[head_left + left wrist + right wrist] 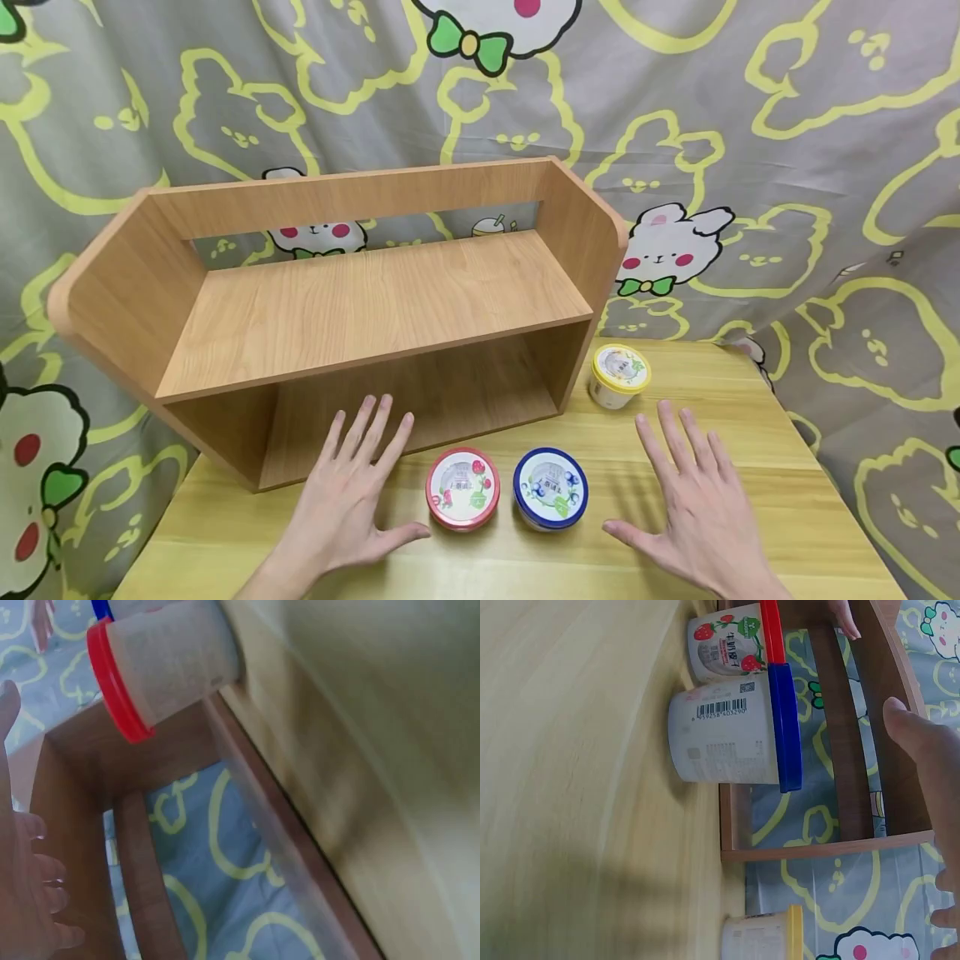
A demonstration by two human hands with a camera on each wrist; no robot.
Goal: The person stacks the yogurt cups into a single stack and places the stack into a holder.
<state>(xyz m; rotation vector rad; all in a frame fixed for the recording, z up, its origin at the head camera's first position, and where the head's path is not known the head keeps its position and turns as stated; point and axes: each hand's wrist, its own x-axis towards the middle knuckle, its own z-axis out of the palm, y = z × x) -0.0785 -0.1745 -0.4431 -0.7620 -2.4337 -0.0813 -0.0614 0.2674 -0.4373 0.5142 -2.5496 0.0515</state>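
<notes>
My left hand [345,492] hovers over the table with its fingers spread, its thumb tip close to the red-lidded tub [462,489], which has strawberries pictured on its lid. Right of that tub stands a blue-lidded tub [551,489] with blueberries on the lid. My right hand [701,508] is spread flat further right, holding nothing, its thumb pointing toward the blue-lidded tub. In the right wrist view, a barcode shows on the side of the blue-lidded tub [727,735]. A smaller yellow-lidded tub [620,375] stands beyond my right fingertips. All the tubs are upright with lids on.
A two-tier wooden shelf [382,300] stands at the back left, its lower compartment facing me behind the tubs. The yellow-lidded tub is beside its right side panel. The wooden table [810,517] ends at a grey patterned curtain [810,167].
</notes>
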